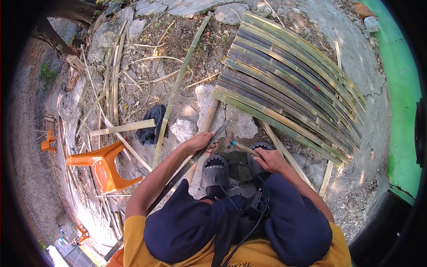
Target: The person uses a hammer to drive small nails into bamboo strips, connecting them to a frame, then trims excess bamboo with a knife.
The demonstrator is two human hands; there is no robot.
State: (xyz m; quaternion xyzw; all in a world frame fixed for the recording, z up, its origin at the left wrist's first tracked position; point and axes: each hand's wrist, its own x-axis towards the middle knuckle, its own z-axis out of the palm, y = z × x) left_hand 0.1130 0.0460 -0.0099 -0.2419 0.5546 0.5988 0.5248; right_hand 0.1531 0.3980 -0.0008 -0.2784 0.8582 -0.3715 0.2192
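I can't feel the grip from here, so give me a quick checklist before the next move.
1. Left hand closed on the dark strip: ok.
2. Right hand around the handle of the hammer: ok.
3. Hammer apart from left hand: ok, though its head is close by.
4. Hands gloved: not ok, both bare.
5. Orange stool away from both hands: ok, off to the left.
6. Grip firmness: cannot tell.

the left hand [201,143] and right hand [272,161] are bare; the mustard-yellow shirt [339,244] has dark script lettering [240,264], the loose trousers [299,222] are navy, the sandals [216,173] dark grey; a thin black cable [247,235] runs beside a black box [256,204].
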